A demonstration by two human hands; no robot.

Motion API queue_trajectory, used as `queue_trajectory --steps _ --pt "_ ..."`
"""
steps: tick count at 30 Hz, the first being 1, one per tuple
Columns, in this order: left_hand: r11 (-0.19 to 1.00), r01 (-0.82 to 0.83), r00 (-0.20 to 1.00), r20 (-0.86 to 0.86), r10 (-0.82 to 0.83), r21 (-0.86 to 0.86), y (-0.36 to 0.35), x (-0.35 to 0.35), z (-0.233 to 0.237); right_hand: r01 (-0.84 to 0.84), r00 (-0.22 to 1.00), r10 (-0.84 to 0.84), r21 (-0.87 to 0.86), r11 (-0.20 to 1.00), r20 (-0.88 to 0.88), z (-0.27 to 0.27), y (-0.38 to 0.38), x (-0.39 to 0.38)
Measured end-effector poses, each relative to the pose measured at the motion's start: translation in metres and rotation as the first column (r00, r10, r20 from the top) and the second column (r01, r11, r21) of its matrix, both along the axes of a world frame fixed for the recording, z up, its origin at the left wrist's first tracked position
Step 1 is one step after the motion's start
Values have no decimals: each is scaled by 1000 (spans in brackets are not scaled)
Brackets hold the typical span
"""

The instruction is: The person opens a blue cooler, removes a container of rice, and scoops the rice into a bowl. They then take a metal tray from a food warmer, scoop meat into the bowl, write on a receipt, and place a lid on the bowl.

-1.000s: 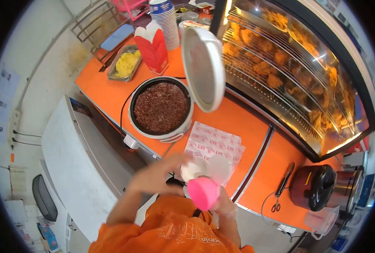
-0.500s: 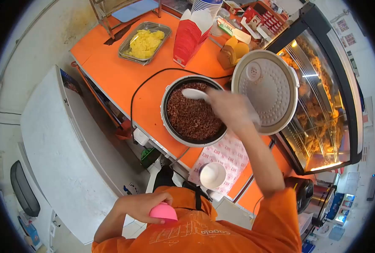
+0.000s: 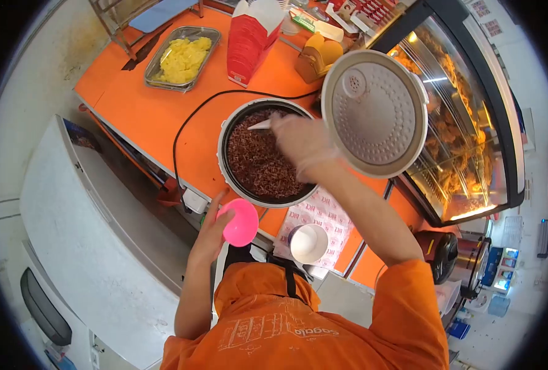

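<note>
A rice cooker pot [image 3: 223, 161] full of dark red rice [image 3: 258, 154] stands open on the orange counter. Over its right side my right hand [image 3: 305, 143], in a clear glove and slightly blurred, is closed on a white rice paddle [image 3: 260, 124] whose blade is at the rice. My left hand [image 3: 212, 225] holds a small pink bowl [image 3: 242, 222] just in front of the pot, its hollow facing up and no food visible in it. A white paper cup [image 3: 308, 243] stands on printed paper [image 3: 323, 213] right of the bowl.
The cooker's round lid [image 3: 376, 114] rises beside the pot, near a glass food warmer [image 3: 465, 123] with fried food. A black cable [image 3: 184, 126] curves across the counter [image 3: 126, 123]. Further back are a tray of yellow food [image 3: 184, 58] and stacked red boxes [image 3: 249, 46].
My left hand has brought the pink bowl from near my body up to the pot's front edge. The paddle has turned and dipped lower toward the rice. The view has shifted a little.
</note>
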State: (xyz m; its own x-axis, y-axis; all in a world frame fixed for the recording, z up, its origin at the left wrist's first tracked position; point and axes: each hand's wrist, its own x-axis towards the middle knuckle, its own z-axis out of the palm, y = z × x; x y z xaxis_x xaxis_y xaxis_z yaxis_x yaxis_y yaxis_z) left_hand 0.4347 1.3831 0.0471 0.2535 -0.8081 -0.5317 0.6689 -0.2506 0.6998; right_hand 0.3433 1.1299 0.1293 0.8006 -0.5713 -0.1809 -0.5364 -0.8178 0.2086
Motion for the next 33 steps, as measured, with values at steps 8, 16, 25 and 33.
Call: queue_trajectory --steps 8,16,25,33 --pt "990 120 402 908 -117 74 -47 18 85 355 935 -348 217 909 -72 55 20 -59" --pt "783 63 -527 687 -500 619 -165 -17 24 502 863 -408 433 748 -297 3 23 -45" --pt "775 158 -86 790 -607 612 -195 -26 25 306 892 -438 565 767 111 -40 82 -53" --pt "967 239 891 375 -256 92 -187 11 33 452 767 -511 237 860 388 8 99 -66"
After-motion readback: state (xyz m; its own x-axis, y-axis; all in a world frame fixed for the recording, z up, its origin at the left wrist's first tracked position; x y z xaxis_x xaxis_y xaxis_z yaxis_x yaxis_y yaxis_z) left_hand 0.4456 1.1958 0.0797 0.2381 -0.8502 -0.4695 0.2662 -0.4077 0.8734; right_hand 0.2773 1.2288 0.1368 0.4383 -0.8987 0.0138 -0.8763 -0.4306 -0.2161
